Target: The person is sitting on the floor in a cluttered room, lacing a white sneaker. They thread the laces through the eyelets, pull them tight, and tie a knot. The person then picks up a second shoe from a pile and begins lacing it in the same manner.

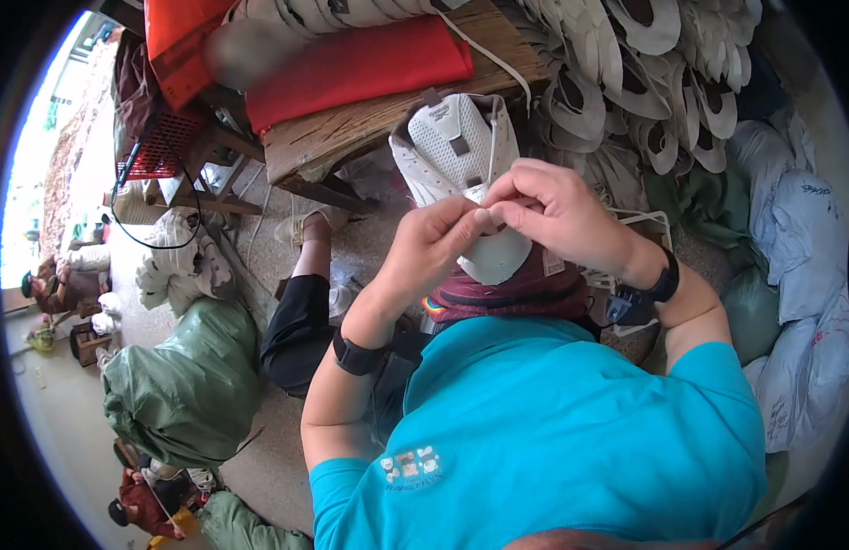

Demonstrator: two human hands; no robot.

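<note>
A white shoe upper (495,258) lies over my lap, its rounded toe toward me and its open collar away from me. Its perforated tongue (452,151) carries a dark grey loop and a small label. Just above the toe, at the lower end of the tongue, my left hand (440,234) is closed, thumb and finger pinched. My right hand (545,200) meets it there, its fingertips pinched as well and touching the left thumb. Whatever is between the fingertips is too small and covered to make out.
Ahead stands a wooden bench (337,137) with a red cloth roll (369,73) and a row of white uppers. Many pale uppers (662,73) hang at the far right. White sacks (805,247) line the right side; a green sack (191,380) sits left. Other people work at the far left.
</note>
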